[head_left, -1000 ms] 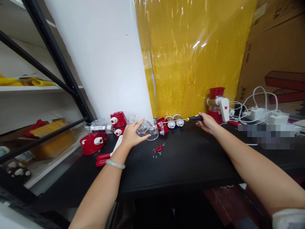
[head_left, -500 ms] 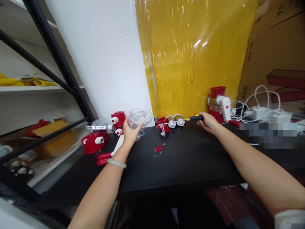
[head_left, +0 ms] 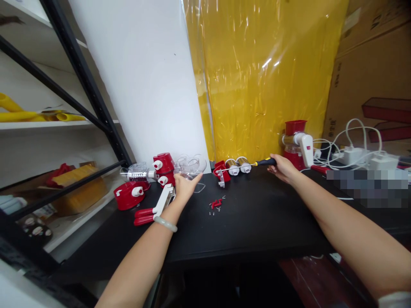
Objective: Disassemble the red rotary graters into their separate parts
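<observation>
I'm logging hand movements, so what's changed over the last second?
The left hand has moved a clear part leftward, away from the open red part and toward the red stack; whether it has let go is unclear. The right hand still holds the screwdriver, and the small red pieces stay put.

Bare table (head_left: 257, 222) gave free passage nearside of right hand (head_left: 282, 169). Screwdriver (head_left: 266, 162) barred way left of it; red grinder (head_left: 296, 145) stood just beyond. Left of left hand (head_left: 185, 187), red-handled cranks (head_left: 144, 212) blocked; right of it, small red pieces (head_left: 216, 203) lay scattered.
</observation>
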{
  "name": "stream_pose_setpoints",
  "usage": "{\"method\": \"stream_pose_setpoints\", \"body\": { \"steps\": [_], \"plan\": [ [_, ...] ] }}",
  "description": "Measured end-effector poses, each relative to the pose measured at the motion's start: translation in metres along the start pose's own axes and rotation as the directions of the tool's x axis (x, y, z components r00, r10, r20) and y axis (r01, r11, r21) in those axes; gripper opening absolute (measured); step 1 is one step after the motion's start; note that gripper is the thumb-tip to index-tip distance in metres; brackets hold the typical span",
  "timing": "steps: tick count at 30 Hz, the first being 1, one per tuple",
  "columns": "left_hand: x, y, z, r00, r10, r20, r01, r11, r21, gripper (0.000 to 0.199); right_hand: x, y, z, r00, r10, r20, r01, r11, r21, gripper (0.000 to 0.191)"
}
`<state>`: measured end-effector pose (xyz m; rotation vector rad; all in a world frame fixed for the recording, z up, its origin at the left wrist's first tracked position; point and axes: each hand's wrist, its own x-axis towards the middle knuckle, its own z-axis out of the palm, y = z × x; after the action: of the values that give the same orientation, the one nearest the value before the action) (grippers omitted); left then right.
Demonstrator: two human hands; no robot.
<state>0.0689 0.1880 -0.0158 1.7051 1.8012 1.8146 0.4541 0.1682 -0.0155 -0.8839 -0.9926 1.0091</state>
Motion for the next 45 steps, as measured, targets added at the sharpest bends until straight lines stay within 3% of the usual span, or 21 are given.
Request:
{"method": "stream_pose_setpoints", "body": {
  "steps": [14, 20, 27, 31, 35, 45],
  "plan": [
    [-0.005, -0.001, 0.004, 0.993, 0.029, 0.118, -0.054, 0.974, 0.220, 0.071, 0.001, -0.002, 0.002, 1.000, -0.030, 0.009, 0.029, 0.999, 0.030, 0.031],
    [-0.010, -0.003, 0.008, 0.982, -0.041, 0.182, -0.053, 0.875, 0.482, 0.072, -0.002, -0.004, 0.004, 1.000, -0.020, 0.005, 0.020, 0.999, 0.033, 0.031],
    [-0.012, 0.002, 0.004, 0.975, -0.041, 0.219, -0.085, 0.840, 0.536, 0.078, -0.002, -0.004, 0.004, 1.000, -0.002, -0.013, 0.002, 1.000, 0.028, 0.030],
    [-0.011, 0.012, -0.001, 0.980, 0.005, 0.198, -0.125, 0.792, 0.598, 0.078, -0.002, -0.004, 0.004, 1.000, -0.005, -0.007, 0.005, 1.000, 0.030, 0.030],
    [-0.007, 0.023, -0.001, 0.992, 0.004, 0.128, -0.085, 0.765, 0.638, 0.080, -0.003, -0.004, 0.004, 1.000, 0.006, -0.017, -0.005, 0.999, 0.036, 0.031],
    [0.003, 0.029, 0.013, 0.994, 0.038, 0.103, -0.099, 0.707, 0.700, 0.081, -0.004, -0.007, 0.007, 1.000, 0.003, -0.011, -0.002, 0.999, 0.049, 0.031]
  ]
}}
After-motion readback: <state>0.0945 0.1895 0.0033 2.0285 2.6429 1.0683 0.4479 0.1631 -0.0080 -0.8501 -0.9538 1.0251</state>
